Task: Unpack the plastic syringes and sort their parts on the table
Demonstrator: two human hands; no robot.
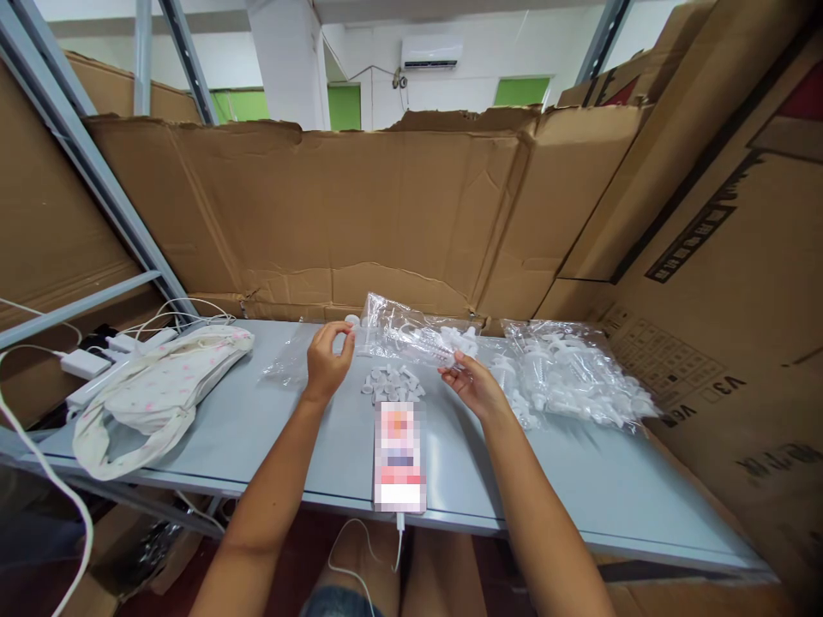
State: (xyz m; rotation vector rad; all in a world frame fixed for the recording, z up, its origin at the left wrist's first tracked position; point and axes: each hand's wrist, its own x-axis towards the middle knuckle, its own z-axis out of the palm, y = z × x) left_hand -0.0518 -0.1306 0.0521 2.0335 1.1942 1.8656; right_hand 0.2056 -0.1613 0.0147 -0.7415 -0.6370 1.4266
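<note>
My left hand (329, 356) is closed in a pinch at the left end of a clear plastic bag (392, 330). At its fingertips shows a small round white cap (351, 320). My right hand (474, 386) grips the lower right side of that bag, which has several white plastic parts (443, 340) gathered at its right end. A loose pile of small white caps (391, 383) lies on the table between both hands. Just below the pile is a phone (399, 458), its screen blurred out.
Bulging clear bags of white parts (572, 377) sit on the right. At the left are a flattened clear bag (286, 364), a white patterned fabric bag (167, 394) and a power strip (122, 364) with cables. Cardboard walls (386, 206) close off the grey table (443, 476).
</note>
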